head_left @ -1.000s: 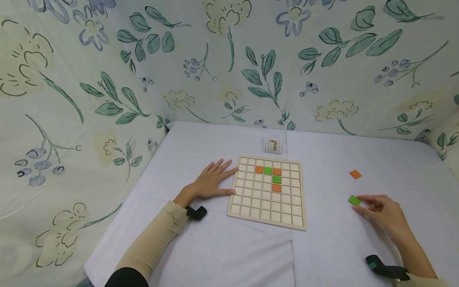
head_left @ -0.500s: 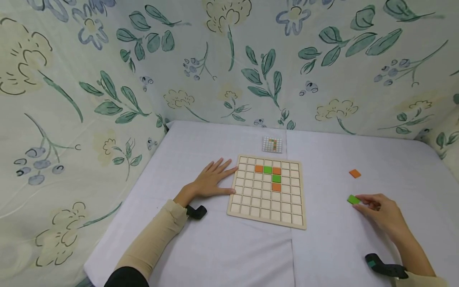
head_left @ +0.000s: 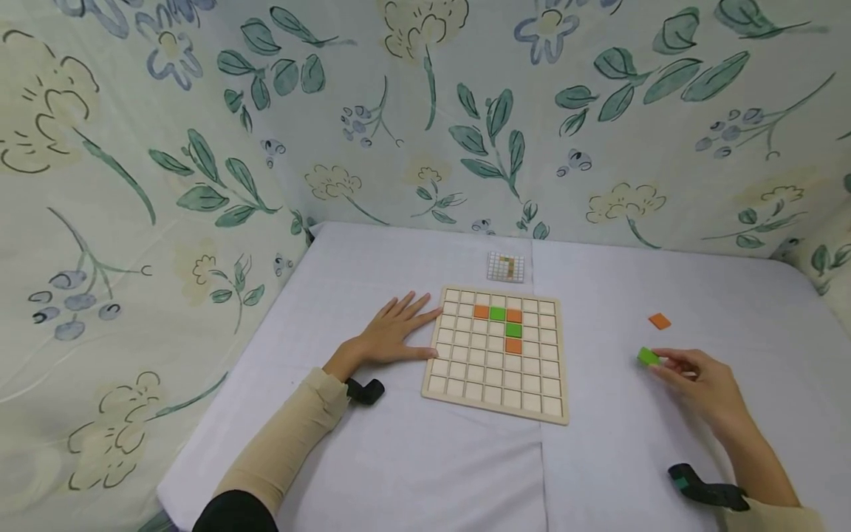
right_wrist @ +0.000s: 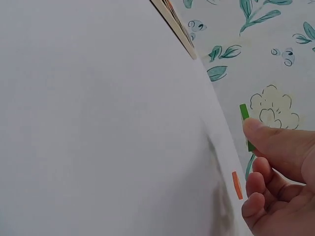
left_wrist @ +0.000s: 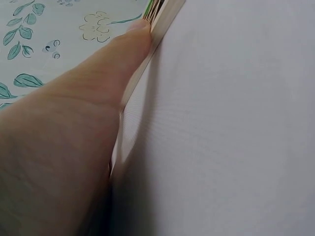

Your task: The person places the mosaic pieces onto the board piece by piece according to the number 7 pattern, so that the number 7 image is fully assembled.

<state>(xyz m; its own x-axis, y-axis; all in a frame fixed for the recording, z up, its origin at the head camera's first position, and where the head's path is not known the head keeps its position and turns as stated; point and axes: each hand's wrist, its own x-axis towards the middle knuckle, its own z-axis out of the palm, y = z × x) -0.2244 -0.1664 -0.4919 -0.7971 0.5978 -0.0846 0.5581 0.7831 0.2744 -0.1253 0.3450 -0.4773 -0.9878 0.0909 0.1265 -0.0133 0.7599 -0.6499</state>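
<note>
A square wooden grid board [head_left: 492, 410] lies on the white cloth, with orange and green square tiles set in several of its cells near the top. My left hand [head_left: 392, 336] is spread flat beside it, thumb and fingertips at the board's left edge; the left wrist view shows the thumb [left_wrist: 133, 42] against that edge. To the right of the board my right hand [head_left: 705, 380] pinches a green square tile [head_left: 648, 357] between thumb and finger. In the right wrist view this tile [right_wrist: 245, 112] is seen edge-on, raised off the cloth, the other fingers curled beneath.
A loose orange tile [head_left: 660, 321] lies on the cloth just beyond the right hand. Behind the board sits a small card [head_left: 506, 267] with a printed grid and a coloured pattern. A floral curtain [head_left: 425, 148] hangs along the table's back and left side.
My right hand has lifted the green tile and shifted it slightly left and away from me, tilting it. The left hand and the board stay where they were.
</note>
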